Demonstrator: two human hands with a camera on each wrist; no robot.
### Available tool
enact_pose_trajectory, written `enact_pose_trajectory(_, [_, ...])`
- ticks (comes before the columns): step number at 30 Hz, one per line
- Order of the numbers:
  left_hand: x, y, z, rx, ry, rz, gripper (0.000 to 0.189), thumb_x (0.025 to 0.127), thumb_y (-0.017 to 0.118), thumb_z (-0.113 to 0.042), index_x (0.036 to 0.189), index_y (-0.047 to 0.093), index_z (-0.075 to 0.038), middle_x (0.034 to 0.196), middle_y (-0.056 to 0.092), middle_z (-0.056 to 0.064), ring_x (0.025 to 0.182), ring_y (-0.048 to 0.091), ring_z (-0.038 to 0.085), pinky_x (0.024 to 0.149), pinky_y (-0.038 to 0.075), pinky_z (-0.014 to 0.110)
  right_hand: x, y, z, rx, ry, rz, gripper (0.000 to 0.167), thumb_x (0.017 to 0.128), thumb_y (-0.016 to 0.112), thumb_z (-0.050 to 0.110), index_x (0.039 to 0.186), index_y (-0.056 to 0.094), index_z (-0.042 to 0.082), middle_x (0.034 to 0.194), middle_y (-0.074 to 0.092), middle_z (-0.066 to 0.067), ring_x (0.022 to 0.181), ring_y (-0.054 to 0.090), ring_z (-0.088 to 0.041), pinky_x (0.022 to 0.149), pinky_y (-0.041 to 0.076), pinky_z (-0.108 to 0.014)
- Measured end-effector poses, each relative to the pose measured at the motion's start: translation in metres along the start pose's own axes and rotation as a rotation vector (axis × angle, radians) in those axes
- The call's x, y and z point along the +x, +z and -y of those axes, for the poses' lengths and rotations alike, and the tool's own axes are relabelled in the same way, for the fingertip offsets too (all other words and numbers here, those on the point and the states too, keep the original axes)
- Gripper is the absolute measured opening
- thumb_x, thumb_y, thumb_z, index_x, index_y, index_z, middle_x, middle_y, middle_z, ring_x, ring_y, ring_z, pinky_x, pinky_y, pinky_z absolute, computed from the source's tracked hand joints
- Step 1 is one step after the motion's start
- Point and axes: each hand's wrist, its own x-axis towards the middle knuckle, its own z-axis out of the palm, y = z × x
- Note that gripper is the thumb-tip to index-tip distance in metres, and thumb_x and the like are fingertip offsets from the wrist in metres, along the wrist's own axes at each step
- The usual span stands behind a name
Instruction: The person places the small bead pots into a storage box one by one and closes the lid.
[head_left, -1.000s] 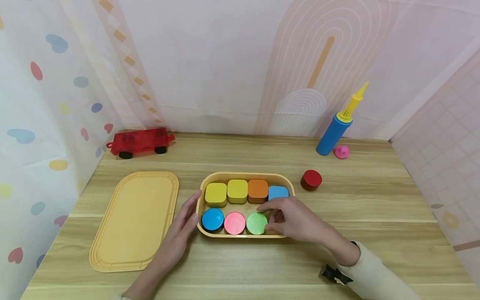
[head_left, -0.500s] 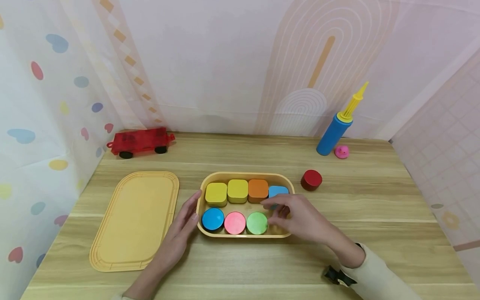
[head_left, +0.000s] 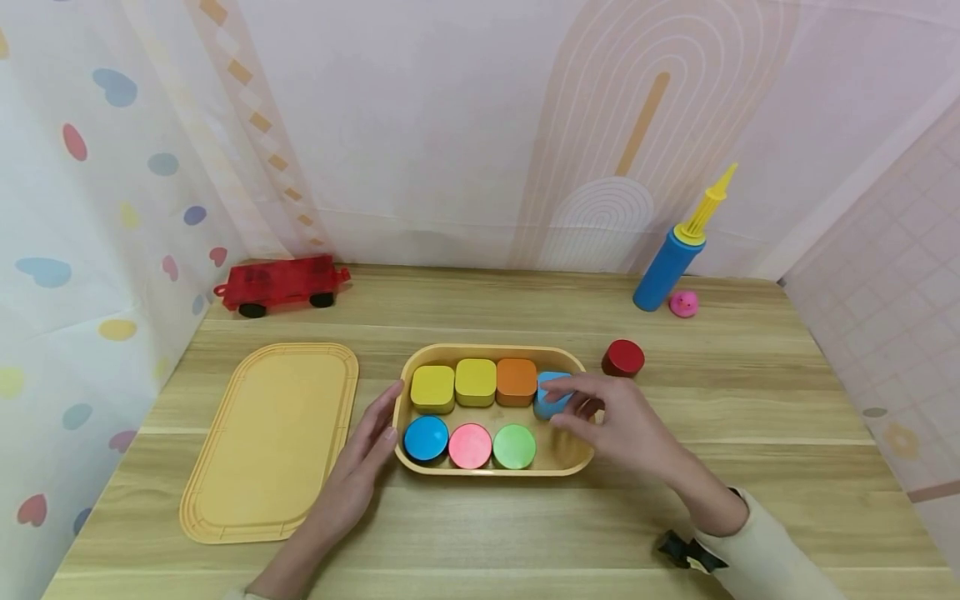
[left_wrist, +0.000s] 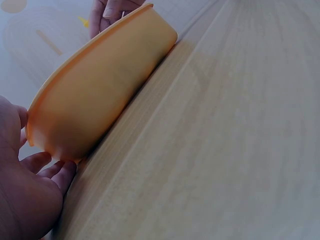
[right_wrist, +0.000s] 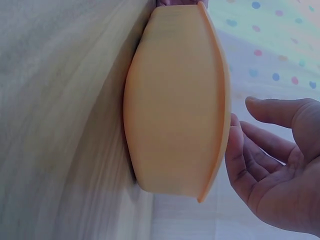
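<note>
A yellow-orange box [head_left: 491,472] holds two yellow square blocks [head_left: 432,387], an orange square block [head_left: 516,379] and a light blue one [head_left: 550,405] along the back. In front lie a blue round block [head_left: 426,438], a pink one [head_left: 470,447] and a green one [head_left: 514,447]. My left hand [head_left: 352,475] rests against the box's left end, fingers and thumb touching its outside. Above the box's right end, my right hand [head_left: 618,421] has thumb and fingers apart with nothing between them; it partly covers the light blue block.
A yellow lid [head_left: 270,442] lies left of the box. To the right is a dark red round block [head_left: 622,358]. At the back stand a red toy wagon [head_left: 277,283], a blue and yellow hand pump [head_left: 671,262] and a pink toy duck [head_left: 683,303].
My right hand has drawn back rightward from the green round block, which lies in the front row. The left hand and the box have stayed put.
</note>
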Motion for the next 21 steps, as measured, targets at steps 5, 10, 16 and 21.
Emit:
enact_pose_trajectory(5, [0.000,0.000,0.000,-0.004,0.006,0.000,0.054,0.122,0.045,-0.026,0.175,0.034,-0.021,0.181,0.030,0.010,0.168,0.023,0.037,0.117,0.026,0.003,-0.003,-0.009,0.000,0.007,0.011,-0.055,0.034,0.097,0.085,0.001,0.130,0.080,0.001,0.108,0.082,-0.004,0.089,0.072,-0.013,0.078,0.064,-0.026])
enact_pose_trajectory(10, [0.000,0.000,0.000,-0.001,0.002,0.000,0.054,0.122,0.045,-0.026,0.175,0.034,-0.021,0.182,0.029,0.010,0.168,0.023,0.037,0.117,0.025,0.003,-0.006,-0.018,-0.002,-0.004,0.053,-0.093,0.035,0.096,0.086,0.002,0.130,0.080,0.003,0.111,0.081,-0.006,0.091,0.072,-0.014,0.079,0.063,-0.026])
enact_pose_trajectory(16, [0.000,0.000,-0.001,0.006,-0.009,-0.002,0.054,0.122,0.045,-0.027,0.175,0.034,-0.022,0.182,0.029,0.010,0.168,0.022,0.037,0.117,0.025,0.003,-0.009,-0.028,-0.006,-0.023,0.094,-0.121,0.037,0.097,0.084,0.001,0.134,0.078,0.002,0.115,0.081,-0.010,0.093,0.072,-0.015,0.081,0.063,-0.025])
enact_pose_trajectory(21, [0.000,0.000,-0.001,0.012,-0.013,-0.003,0.054,0.122,0.045,-0.028,0.175,0.034,-0.022,0.182,0.029,0.010,0.168,0.022,0.037,0.116,0.025,0.003,-0.011,-0.038,-0.011,-0.042,0.108,-0.146,0.036,0.099,0.082,0.001,0.134,0.077,0.002,0.116,0.081,-0.009,0.094,0.072,-0.014,0.081,0.062,-0.024])
